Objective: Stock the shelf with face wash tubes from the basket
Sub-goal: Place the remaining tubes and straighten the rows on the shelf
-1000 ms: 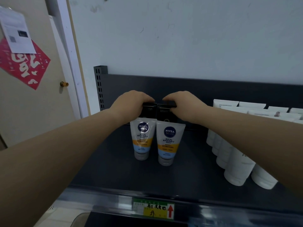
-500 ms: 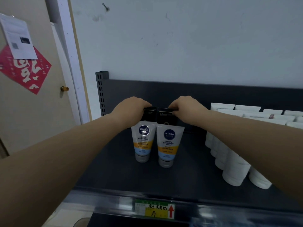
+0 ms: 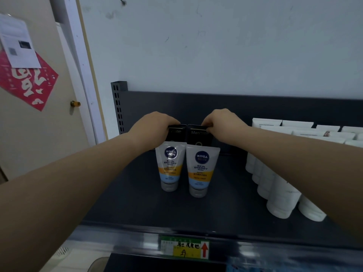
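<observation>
We grip left black tube (image 3: pixel 175 133) top w/ L hand (image 3: pixel 155 128), pinch right black tube (image 3: pixel 199 136) top w/ R hand (image 3: pixel 222 122); both upright behind 2 Nivea tubes (image 3: pixel 170 166) on shelf (image 3: pixel 137 203).

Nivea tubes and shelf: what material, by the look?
Nivea tubes: likely soft plastic, with a glossy printed skin, a flat crimped top and a grey cap. Shelf: probably painted metal, matte dark grey, with a slotted upright at the back-left.

On the shelf (image 3: pixel 127 203) we had two front tubes (image 3: pixel 170 167) side by side, rear left tube (image 3: pixel 175 134) & rear right tube (image 3: pixel 199 136) just behind, our left hand (image 3: pixel 152 129) & right hand (image 3: pixel 223 122) gripping their tops; more tubes (image 3: pixel 279 193) stood well apart at rt.
</observation>
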Demonstrator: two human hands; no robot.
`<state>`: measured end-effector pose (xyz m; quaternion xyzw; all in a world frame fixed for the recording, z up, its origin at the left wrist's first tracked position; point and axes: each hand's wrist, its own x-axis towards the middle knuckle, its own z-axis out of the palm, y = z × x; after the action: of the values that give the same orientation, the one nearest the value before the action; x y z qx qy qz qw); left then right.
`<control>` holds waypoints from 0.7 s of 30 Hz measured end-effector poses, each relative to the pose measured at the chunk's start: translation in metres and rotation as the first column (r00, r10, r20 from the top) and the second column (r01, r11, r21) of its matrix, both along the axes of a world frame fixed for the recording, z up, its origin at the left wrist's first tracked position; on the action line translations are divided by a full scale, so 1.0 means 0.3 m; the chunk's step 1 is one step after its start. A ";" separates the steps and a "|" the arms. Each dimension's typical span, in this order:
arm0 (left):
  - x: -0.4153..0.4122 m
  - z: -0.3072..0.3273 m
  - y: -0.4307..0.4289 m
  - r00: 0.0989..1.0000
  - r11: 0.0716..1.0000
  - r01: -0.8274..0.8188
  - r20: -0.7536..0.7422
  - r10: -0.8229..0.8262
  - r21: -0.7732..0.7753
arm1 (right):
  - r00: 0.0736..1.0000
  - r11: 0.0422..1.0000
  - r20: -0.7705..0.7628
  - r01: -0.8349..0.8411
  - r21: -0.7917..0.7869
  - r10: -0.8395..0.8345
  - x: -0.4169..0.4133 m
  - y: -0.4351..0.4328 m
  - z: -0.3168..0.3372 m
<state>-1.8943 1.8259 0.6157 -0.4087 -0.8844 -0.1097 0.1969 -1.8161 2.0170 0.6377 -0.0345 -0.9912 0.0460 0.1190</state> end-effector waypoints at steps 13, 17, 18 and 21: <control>0.002 -0.002 -0.002 1.000 1.000 0.009 0.001 -0.009 0.005 | 1.000 1.000 0.015 0.001 0.014 -0.001 0.000 -0.006 0.000; 0.001 -0.003 -0.001 1.000 1.000 0.010 0.007 -0.010 0.013 | 1.000 1.000 0.000 0.012 -0.010 -0.012 0.002 0.004 0.003; 0.002 -0.003 -0.002 1.000 1.000 0.009 0.005 -0.009 0.014 | 1.000 1.000 0.001 0.014 -0.011 -0.014 0.003 0.006 0.004; 0.008 -0.004 -0.001 1.000 1.000 0.017 -0.005 -0.017 0.019 | 1.000 1.000 0.004 0.016 -0.007 -0.016 0.005 0.004 0.002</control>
<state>-1.8919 1.8257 0.6144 -0.4145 -0.8793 -0.1187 0.2021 -1.8145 2.0182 0.6383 -0.0428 -0.9910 0.0483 0.1173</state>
